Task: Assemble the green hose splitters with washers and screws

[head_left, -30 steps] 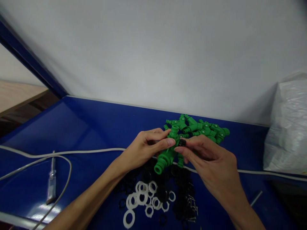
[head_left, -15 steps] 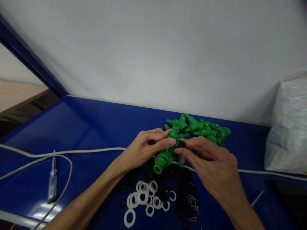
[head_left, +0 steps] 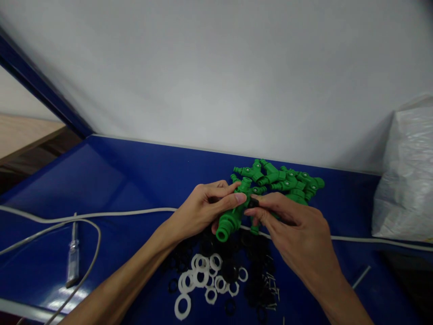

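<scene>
My left hand (head_left: 211, 205) is closed round a green plastic hose fitting (head_left: 230, 221), thumb on top, with its round open end tilted down toward me. Between the thumb and fingers of my right hand (head_left: 287, 221) is a small black plastic part (head_left: 253, 202), which meets the right side of the fitting. Its far end is hidden by the fingers. Just behind both hands lies a pile of similar green fittings (head_left: 294, 183). Below them, several white plastic rings (head_left: 200, 277) are spread on the blue table (head_left: 142, 180).
Dark parts (head_left: 257, 271) and small metal screws (head_left: 270, 289) lie right of the rings. A white cable (head_left: 135, 212) crosses the table behind my arms. At left rests a clear-handled screwdriver (head_left: 73, 262); at right stands a plastic-wrapped bundle (head_left: 406, 176).
The black part in my right hand has shifted slightly left, closer against the green fitting. My left hand keeps its hold, and the whole view has moved a little.
</scene>
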The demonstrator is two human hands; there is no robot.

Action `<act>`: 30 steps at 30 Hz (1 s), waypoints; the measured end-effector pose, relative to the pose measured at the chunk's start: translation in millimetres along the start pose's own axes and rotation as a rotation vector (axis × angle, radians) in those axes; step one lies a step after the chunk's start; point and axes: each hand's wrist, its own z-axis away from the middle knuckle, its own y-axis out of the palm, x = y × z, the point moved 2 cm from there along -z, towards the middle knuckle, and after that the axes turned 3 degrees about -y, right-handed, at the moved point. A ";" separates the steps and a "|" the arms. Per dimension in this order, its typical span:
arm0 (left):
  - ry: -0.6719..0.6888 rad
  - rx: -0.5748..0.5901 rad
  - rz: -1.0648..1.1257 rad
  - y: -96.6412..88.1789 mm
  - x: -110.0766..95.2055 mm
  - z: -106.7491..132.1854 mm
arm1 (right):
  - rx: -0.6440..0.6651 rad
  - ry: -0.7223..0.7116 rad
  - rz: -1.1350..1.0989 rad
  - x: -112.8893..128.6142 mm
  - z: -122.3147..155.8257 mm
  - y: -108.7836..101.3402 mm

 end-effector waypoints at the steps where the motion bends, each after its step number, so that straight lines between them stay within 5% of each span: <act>1: -0.005 -0.005 -0.003 -0.1 0.8 0.2 | -0.013 -0.068 0.026 1.7 0.3 0.4; 9: -0.293 0.029 0.141 4.5 -2.5 4.2 | -0.002 -0.408 0.215 -0.4 4.4 -0.9; 30: -0.385 -0.006 0.207 3.2 -11.1 6.3 | 0.042 -0.338 0.182 -6.2 13.4 2.6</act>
